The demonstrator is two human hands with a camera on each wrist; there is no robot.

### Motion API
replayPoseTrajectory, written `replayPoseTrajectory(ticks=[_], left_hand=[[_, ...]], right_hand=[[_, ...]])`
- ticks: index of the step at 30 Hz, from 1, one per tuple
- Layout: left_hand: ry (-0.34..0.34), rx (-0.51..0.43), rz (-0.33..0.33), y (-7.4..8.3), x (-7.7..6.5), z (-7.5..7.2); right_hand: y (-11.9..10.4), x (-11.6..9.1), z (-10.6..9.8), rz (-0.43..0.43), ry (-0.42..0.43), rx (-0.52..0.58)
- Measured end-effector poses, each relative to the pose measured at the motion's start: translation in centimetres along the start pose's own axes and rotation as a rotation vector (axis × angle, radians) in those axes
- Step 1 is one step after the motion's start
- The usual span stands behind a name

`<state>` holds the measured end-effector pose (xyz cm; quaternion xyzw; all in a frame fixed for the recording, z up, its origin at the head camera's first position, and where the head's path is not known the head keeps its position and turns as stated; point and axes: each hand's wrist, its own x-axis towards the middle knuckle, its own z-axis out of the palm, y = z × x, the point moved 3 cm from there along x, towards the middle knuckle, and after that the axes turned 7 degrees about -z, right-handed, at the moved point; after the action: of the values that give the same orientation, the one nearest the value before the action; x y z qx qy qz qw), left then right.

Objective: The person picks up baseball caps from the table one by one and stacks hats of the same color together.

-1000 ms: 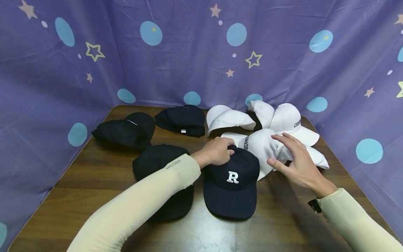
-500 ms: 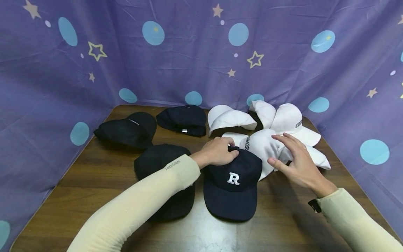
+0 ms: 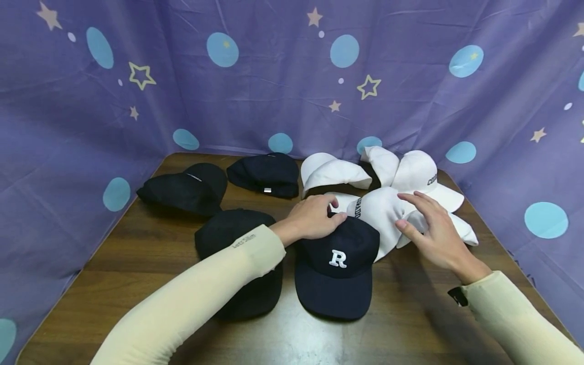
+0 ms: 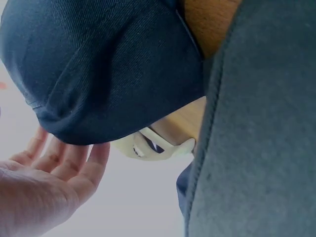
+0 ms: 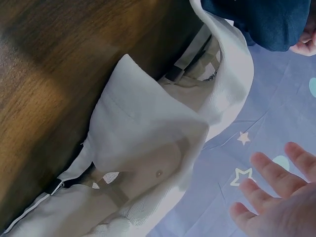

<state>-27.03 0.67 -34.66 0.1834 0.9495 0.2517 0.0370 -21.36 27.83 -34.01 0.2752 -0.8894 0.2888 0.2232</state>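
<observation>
In the head view, a navy baseball cap with a white R lies brim toward me on the table. My left hand is at the back of its crown, thumb apart from the fingers. The left wrist view shows fairly straight fingers right at the edge of the navy crown. My right hand hovers beside a white cap with dark lettering, its fingers spread and holding nothing. In the right wrist view its fingers stand apart from the white caps.
A black cap lies under my left forearm. Behind it are another black cap and a dark cap. Several white caps, including a lettered one, crowd the back right of the wooden table. A purple curtain hangs behind.
My left thumb and fingers have spread apart and come off their pinch on the navy cap's back. My right hand has shifted slightly right. The caps lie much as before.
</observation>
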Motion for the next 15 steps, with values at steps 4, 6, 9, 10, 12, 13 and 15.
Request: replayPoseTrajectory(ticks=[4, 6, 9, 10, 12, 13, 15], left_hand=[[0.016, -0.011, 0.015, -0.2, -0.3, -0.3], [0.021, -0.023, 0.018, -0.3, -0.5, -0.4], [0.034, -0.035, 0.008, -0.5, -0.7, -0.6], [0.039, -0.039, 0.004, -0.6, -0.8, -0.8], [0.05, -0.047, 0.002, -0.7, -0.9, -1.0], [0.054, -0.051, 0.001, -0.8, -1.0, -1.1], [0.058, -0.056, 0.004, -0.9, -1.1, -1.3]], right_hand=[[0.2, 0.1, -0.2, -0.001, 0.03, 0.005], [0.2, 0.2, -0.2, 0.012, 0.035, 0.003], [0.2, 0.1, -0.2, 0.05, 0.041, -0.005], [0.2, 0.1, -0.3, 0.062, 0.048, -0.012], [0.3, 0.2, -0.4, 0.08, 0.077, -0.027], [0.3, 0.2, -0.4, 0.092, 0.096, -0.037], [0.4, 0.4, -0.6, 0.114, 0.135, -0.054]])
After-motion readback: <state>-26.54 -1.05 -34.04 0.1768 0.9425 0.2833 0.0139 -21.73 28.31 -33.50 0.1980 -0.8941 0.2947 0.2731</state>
